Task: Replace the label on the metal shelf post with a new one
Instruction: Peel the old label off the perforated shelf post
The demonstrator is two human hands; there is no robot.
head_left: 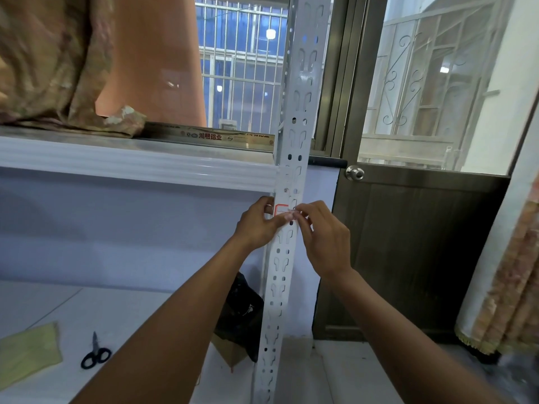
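Reaches forward with both bare arms to a white perforated metal shelf post (294,141), upright in the middle of the view and punched with rows of keyhole slots and round holes. Wraps the left hand (258,225) round the post's left edge, fingers curled behind it, thumb laid across the front face just under a small white paper label with a red border (280,209). Pinches the label's right end between thumb and forefinger of the right hand (323,237), the other fingers loosely curled below.

Label on the front of the post, just below the white ribbed shelf beam (131,163) that meets the post from the left. Left part flat against the metal; right end hidden by fingertips, so cannot tell whether stuck down or lifted there.

On the upper shelf, a crumpled beige patterned cloth (52,68) beside a large smooth orange form (151,68), with a long flat cardboard box with red printing (210,136) behind.

On the white lower shelf board (131,316), at bottom left, black-handled scissors (94,355) near a pale yellow-green cloth (26,354), not touching it. Low behind the post, a black plastic bag (239,310).

To the right, a dark brown door (408,243) with a round silver knob (354,172) and a glazed upper half; at far right, a patterned curtain (507,301).
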